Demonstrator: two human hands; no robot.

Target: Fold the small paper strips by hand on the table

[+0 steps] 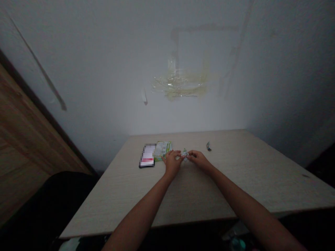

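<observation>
Over the middle of the table, my left hand (173,161) and my right hand (199,158) face each other with fingers pinched. Between their fingertips is a small, crumpled white-and-green piece (185,153), like paper or a wrapper; its exact kind is too small to make out. Both hands grip it from opposite sides, and the fingers cover part of it. Just beyond my left hand lies a green-and-white printed sheet or packet (162,149), its near right corner hidden by the fingers.
A phone (147,156) with a blurred-out screen lies left of the printed sheet. A small dark, crumpled scrap (208,146) rests to the right, beyond my right hand. The pale wooden table (125,195) meets a wall (104,69) bearing old clear tape (180,85).
</observation>
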